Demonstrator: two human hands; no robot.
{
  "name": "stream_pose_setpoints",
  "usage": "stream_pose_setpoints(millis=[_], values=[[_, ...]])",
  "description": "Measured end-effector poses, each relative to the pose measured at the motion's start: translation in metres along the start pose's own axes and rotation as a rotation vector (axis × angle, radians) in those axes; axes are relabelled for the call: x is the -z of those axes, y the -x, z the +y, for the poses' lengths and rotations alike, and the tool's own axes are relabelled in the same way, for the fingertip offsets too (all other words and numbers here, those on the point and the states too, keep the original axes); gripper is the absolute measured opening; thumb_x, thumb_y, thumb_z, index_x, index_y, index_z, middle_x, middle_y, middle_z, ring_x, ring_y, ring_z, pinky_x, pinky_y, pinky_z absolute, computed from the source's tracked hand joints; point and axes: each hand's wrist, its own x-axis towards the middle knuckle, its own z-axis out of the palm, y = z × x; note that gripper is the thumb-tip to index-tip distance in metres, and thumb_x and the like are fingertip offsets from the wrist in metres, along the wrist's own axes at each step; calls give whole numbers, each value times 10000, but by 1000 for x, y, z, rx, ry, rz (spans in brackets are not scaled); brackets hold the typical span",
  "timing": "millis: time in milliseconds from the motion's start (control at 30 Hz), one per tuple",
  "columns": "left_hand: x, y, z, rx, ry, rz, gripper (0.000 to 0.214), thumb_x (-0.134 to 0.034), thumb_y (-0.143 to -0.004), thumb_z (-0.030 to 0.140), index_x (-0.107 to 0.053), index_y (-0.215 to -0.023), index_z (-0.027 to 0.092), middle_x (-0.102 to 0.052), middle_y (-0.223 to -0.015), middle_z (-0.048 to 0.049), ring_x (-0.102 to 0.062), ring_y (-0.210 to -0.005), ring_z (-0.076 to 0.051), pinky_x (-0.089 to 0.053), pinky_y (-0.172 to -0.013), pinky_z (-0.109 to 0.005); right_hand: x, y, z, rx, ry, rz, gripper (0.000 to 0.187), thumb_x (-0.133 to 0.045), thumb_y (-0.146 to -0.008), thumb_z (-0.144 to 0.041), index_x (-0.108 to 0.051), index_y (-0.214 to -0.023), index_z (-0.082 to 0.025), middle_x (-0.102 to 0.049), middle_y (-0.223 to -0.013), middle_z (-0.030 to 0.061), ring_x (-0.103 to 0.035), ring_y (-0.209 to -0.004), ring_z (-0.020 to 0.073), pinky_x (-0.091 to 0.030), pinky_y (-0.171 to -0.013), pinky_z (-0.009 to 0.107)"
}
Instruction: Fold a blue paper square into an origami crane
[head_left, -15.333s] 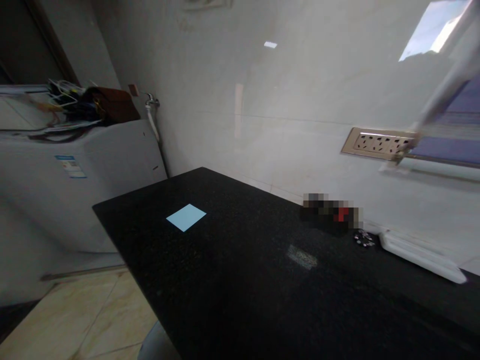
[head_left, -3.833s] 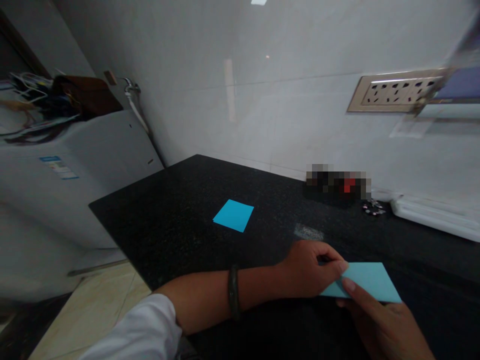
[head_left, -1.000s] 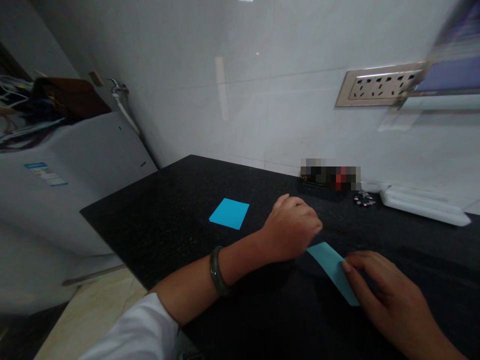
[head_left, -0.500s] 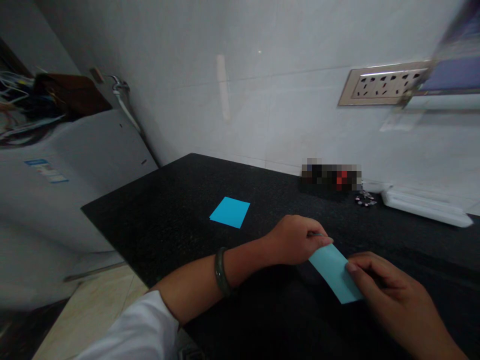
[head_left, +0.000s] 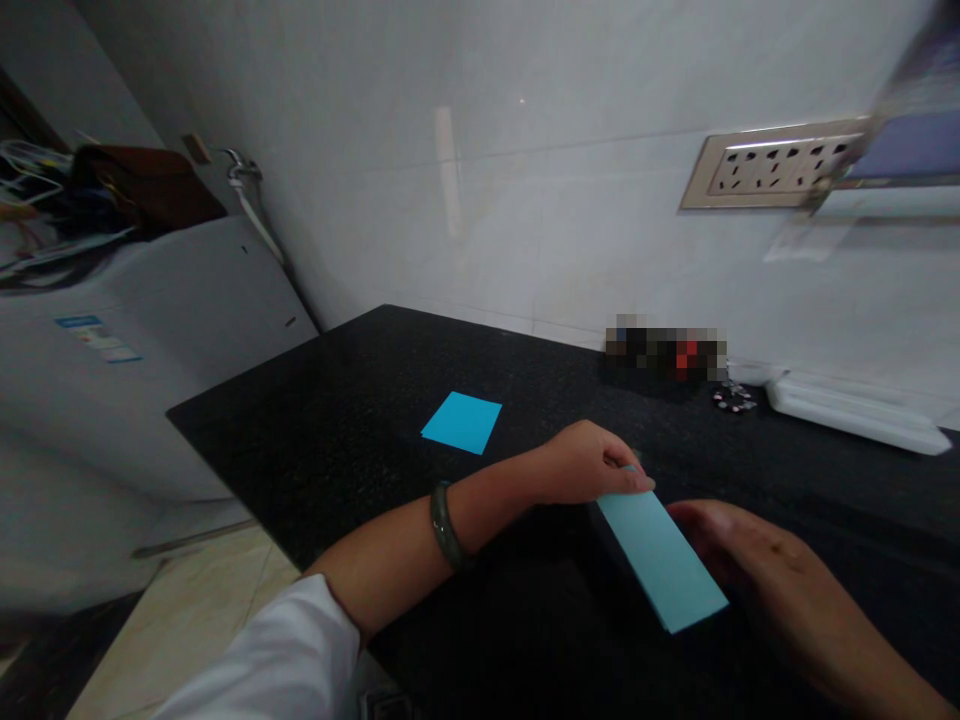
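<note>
A pale blue-green strip of folded paper (head_left: 661, 560) slants over the dark counter. My left hand (head_left: 592, 465) pinches its far end between thumb and fingers; a green bangle (head_left: 445, 525) circles that wrist. My right hand (head_left: 757, 560) is at the strip's right edge, its palm turned inward. Its fingertips are partly hidden and blurred, so whether they grip the paper is unclear. Farther left, a stack of bright blue square paper (head_left: 462, 422) lies flat on the counter (head_left: 337, 400).
Along the wall are a pixelated object (head_left: 664, 350), a beaded bracelet (head_left: 733, 398) and a long white plastic piece (head_left: 855, 412). A socket strip (head_left: 776, 165) is mounted above. At left stands a white appliance (head_left: 187, 310) with a brown bag (head_left: 146, 188) on it.
My right hand has released its thumb pinch on the paper and its fingers have moved to the paper's edge. The strip now shows longer and flatter, still in my left hand.
</note>
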Motion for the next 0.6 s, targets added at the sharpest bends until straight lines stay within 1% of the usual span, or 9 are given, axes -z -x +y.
stream_pose_setpoints(millis=[33, 100, 200, 233, 300, 367, 467, 500, 600], values=[[-2, 0, 0, -11, 22, -21, 301, -581, -659, 361, -641, -776, 90, -573, -618, -19, -471, -555, -87, -328, -486, -189, -2, 2, -2, -85, -51, -130, 343, -486, -720, -481, -621, -808, -178, -568, -596, 15, -493, -509, 131, -406, -468, 236], [-6, 0, 0, 24, 131, 14, 326, -597, -640, 395, -636, -766, 96, -573, -629, -20, -467, -555, -84, -335, -495, -192, -4, 6, -3, -178, -117, -226, 316, -524, -705, -469, -610, -728, -166, -518, -549, -4, -435, -477, 98, -362, -445, 206], [-13, -2, -1, 105, 434, 142, 389, -560, -659, 455, -614, -790, 93, -578, -693, -38, -486, -589, -85, -370, -551, -208, -4, 8, -1, -217, -221, -106, 303, -549, -692, -460, -582, -664, -161, -431, -490, -30, -348, -436, 69, -289, -399, 180], [-15, -2, -1, 118, 552, 134, 409, -535, -675, 473, -606, -808, 92, -578, -720, -45, -498, -608, -88, -382, -580, -220, -4, 8, 1, -212, -264, -42, 298, -552, -692, -457, -576, -660, -162, -401, -473, -38, -323, -424, 65, -271, -388, 177], [-20, -2, -3, 145, 735, 35, 422, -516, -687, 485, -595, -814, 90, -575, -746, -50, -517, -629, -96, -398, -628, -251, -5, 8, 3, -197, -331, 38, 285, -559, -691, -445, -572, -665, -162, -371, -454, -45, -299, -412, 61, -261, -380, 177], [-26, -2, -5, 196, 772, -41, 349, -583, -656, 421, -590, -777, 94, -576, -729, -42, -519, -609, -98, -402, -638, -274, -7, 7, 6, -182, -328, 51, 285, -562, -687, -442, -565, -649, -159, -392, -459, -38, -309, -409, 62, -268, -377, 180], [-30, -2, -10, 264, 761, -19, 243, -604, -660, 319, -581, -727, 86, -577, -697, -42, -525, -595, -108, -407, -630, -293, -4, 4, 13, -122, -126, 42, 316, -517, -705, -472, -572, -649, -166, -470, -497, -11, -368, -407, 79, -287, -363, 195], [-31, -3, -11, 290, 776, -2, 221, -594, -671, 299, -580, -730, 86, -578, -699, -43, -529, -595, -112, -410, -627, -298, -2, 2, 15, -74, -8, 55, 315, -492, -720, -474, -594, -714, -175, -505, -521, -2, -404, -417, 93, -308, -367, 202], [-29, -5, -13, 369, 831, 32, 188, -574, -686, 259, -578, -774, 92, -586, -718, -46, -538, -594, -116, -415, -616, -304, 5, -2, 24, 234, 359, 234, 300, -547, -681, -425, -612, -877, -207, -607, -725, 32, -552, -594, 153, -423, -473, 237]])
